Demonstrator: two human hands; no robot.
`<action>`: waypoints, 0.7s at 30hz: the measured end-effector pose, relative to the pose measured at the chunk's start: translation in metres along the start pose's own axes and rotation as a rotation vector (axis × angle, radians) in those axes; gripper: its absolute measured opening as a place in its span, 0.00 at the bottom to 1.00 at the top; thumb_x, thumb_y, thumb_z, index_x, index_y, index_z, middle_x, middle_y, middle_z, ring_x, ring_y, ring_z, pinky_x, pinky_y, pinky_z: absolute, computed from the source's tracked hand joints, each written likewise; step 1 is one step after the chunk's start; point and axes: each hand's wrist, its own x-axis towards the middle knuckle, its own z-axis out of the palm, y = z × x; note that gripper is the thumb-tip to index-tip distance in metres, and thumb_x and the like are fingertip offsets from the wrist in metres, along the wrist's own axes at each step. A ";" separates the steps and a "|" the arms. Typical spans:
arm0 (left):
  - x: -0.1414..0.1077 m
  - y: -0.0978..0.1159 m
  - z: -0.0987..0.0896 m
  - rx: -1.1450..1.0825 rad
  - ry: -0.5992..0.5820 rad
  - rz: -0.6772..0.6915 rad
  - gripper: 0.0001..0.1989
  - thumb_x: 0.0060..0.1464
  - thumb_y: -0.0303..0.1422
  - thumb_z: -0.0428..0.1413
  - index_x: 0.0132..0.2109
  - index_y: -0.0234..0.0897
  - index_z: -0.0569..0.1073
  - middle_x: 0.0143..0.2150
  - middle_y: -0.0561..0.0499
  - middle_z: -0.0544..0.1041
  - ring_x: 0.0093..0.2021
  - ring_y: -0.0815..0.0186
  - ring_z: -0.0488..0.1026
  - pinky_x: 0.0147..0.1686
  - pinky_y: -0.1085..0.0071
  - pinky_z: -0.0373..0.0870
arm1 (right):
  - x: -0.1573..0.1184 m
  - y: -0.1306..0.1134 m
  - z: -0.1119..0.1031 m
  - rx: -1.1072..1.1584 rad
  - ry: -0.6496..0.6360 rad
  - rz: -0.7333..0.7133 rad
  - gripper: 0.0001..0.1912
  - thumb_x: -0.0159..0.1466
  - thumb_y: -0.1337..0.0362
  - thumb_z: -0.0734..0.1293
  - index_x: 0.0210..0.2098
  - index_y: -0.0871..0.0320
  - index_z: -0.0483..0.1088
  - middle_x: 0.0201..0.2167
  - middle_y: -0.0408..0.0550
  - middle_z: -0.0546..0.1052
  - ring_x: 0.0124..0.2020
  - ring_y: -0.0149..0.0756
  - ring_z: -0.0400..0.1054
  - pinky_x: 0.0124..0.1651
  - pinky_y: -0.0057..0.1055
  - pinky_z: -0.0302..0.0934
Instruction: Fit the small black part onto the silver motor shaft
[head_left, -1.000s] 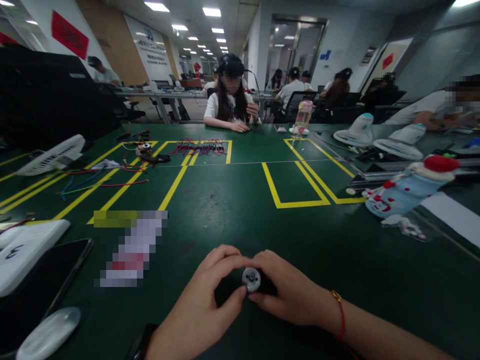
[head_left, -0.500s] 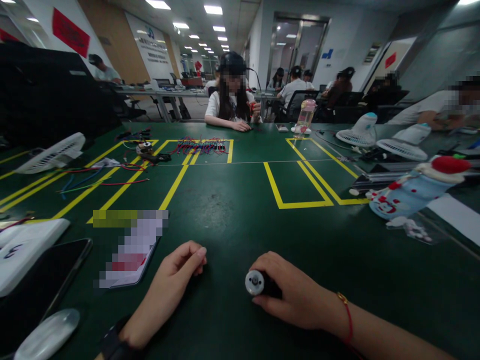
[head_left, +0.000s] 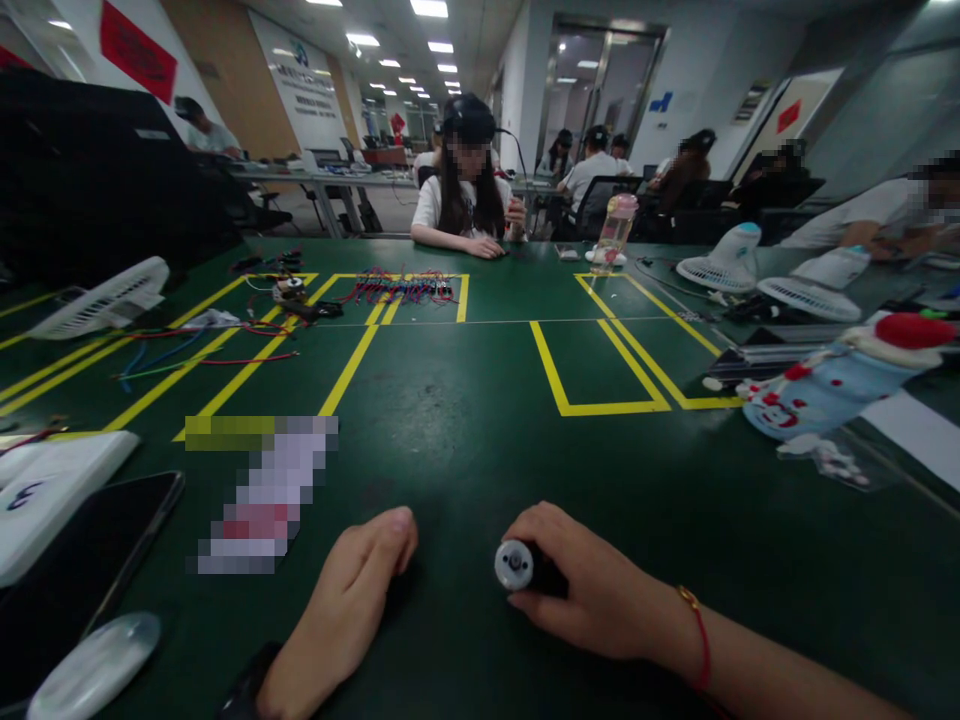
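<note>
My right hand [head_left: 574,575] is wrapped round a small electric motor [head_left: 514,566] with a dark body. The motor's round silver end, with a shaft stub in the centre and two small holes, faces me. To its left, my left hand [head_left: 360,580] is held low over the green table with its fingers curled in and the thumb pressed along them. The inside of that hand is hidden, and I cannot make out anything in it. The two hands are apart.
A phone with a blurred screen [head_left: 259,510] lies left of my left hand, near a black tablet-like slab [head_left: 90,570] and a white mouse [head_left: 97,665]. Wires [head_left: 405,288] lie farther off. A blue snowman bottle [head_left: 825,385] lies at right. Someone sits opposite.
My left hand has turned slightly palm-down and drawn lower, hiding its curled fingers more. My right hand keeps its hold on the motor, almost unmoved. The whole view shifts slightly.
</note>
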 end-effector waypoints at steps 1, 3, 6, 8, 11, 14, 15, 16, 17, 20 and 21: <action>0.000 0.003 0.003 0.015 -0.022 0.001 0.18 0.65 0.41 0.44 0.29 0.39 0.64 0.24 0.56 0.60 0.25 0.67 0.59 0.25 0.72 0.58 | 0.000 0.000 0.000 -0.002 0.002 -0.006 0.17 0.56 0.70 0.69 0.44 0.55 0.65 0.41 0.46 0.70 0.41 0.37 0.63 0.43 0.33 0.58; 0.000 0.012 0.010 0.028 -0.044 0.069 0.07 0.62 0.38 0.50 0.45 0.42 0.68 0.28 0.56 0.63 0.27 0.66 0.62 0.29 0.73 0.62 | 0.001 0.000 0.001 -0.008 0.008 -0.017 0.17 0.56 0.70 0.69 0.44 0.55 0.65 0.41 0.45 0.70 0.40 0.36 0.62 0.42 0.33 0.58; -0.001 0.026 0.022 0.073 -0.150 0.221 0.12 0.60 0.32 0.53 0.51 0.47 0.69 0.44 0.50 0.68 0.45 0.61 0.67 0.45 0.67 0.65 | 0.002 0.001 0.003 -0.025 0.019 -0.024 0.16 0.56 0.70 0.69 0.43 0.56 0.65 0.40 0.45 0.70 0.40 0.36 0.62 0.42 0.33 0.58; -0.002 0.032 0.028 0.096 -0.174 0.273 0.10 0.61 0.30 0.52 0.48 0.48 0.72 0.48 0.49 0.68 0.50 0.60 0.65 0.50 0.65 0.64 | 0.002 0.001 0.004 -0.042 0.021 -0.026 0.15 0.56 0.70 0.69 0.43 0.56 0.65 0.40 0.45 0.70 0.40 0.37 0.62 0.42 0.33 0.57; -0.002 0.036 0.033 0.103 -0.165 0.277 0.09 0.60 0.30 0.53 0.46 0.48 0.74 0.47 0.49 0.68 0.50 0.59 0.65 0.50 0.64 0.64 | 0.001 0.003 0.005 -0.056 0.018 -0.032 0.15 0.56 0.69 0.69 0.43 0.56 0.64 0.40 0.46 0.70 0.40 0.37 0.61 0.42 0.33 0.57; 0.000 0.037 0.036 0.091 -0.156 0.281 0.08 0.59 0.30 0.55 0.44 0.47 0.75 0.45 0.49 0.69 0.48 0.59 0.66 0.48 0.64 0.65 | 0.001 0.003 0.005 -0.049 0.014 -0.043 0.15 0.57 0.68 0.69 0.43 0.56 0.64 0.40 0.46 0.70 0.41 0.37 0.62 0.43 0.33 0.57; 0.000 0.038 0.037 0.080 -0.149 0.285 0.07 0.59 0.29 0.55 0.42 0.46 0.75 0.44 0.49 0.69 0.47 0.59 0.67 0.47 0.64 0.66 | 0.001 0.003 0.005 -0.047 0.015 -0.044 0.15 0.57 0.68 0.68 0.44 0.56 0.64 0.40 0.46 0.70 0.40 0.37 0.62 0.42 0.33 0.57; 0.000 0.038 0.037 0.062 -0.138 0.286 0.07 0.59 0.29 0.55 0.41 0.45 0.76 0.43 0.50 0.70 0.47 0.60 0.67 0.46 0.65 0.66 | 0.002 0.003 0.005 -0.047 0.015 -0.045 0.15 0.57 0.68 0.68 0.43 0.56 0.64 0.40 0.46 0.70 0.40 0.37 0.62 0.42 0.33 0.57; 0.001 0.038 0.037 0.040 -0.126 0.284 0.07 0.59 0.29 0.55 0.41 0.45 0.76 0.42 0.50 0.70 0.46 0.60 0.68 0.45 0.66 0.66 | 0.002 0.003 0.005 -0.047 0.017 -0.043 0.15 0.57 0.68 0.68 0.43 0.57 0.64 0.40 0.46 0.70 0.40 0.37 0.62 0.42 0.33 0.57; 0.001 0.036 0.030 -0.016 -0.088 0.271 0.07 0.60 0.29 0.54 0.41 0.45 0.76 0.40 0.51 0.69 0.43 0.63 0.69 0.43 0.68 0.67 | 0.002 0.004 0.005 -0.046 0.020 -0.040 0.16 0.56 0.68 0.69 0.43 0.57 0.64 0.40 0.45 0.70 0.39 0.36 0.62 0.41 0.33 0.58; 0.001 0.033 0.026 -0.014 -0.079 0.270 0.08 0.60 0.29 0.54 0.41 0.45 0.76 0.40 0.51 0.69 0.43 0.63 0.69 0.42 0.69 0.66 | 0.001 0.004 0.004 -0.045 0.022 -0.040 0.17 0.56 0.69 0.69 0.44 0.56 0.64 0.40 0.45 0.70 0.39 0.36 0.62 0.42 0.33 0.58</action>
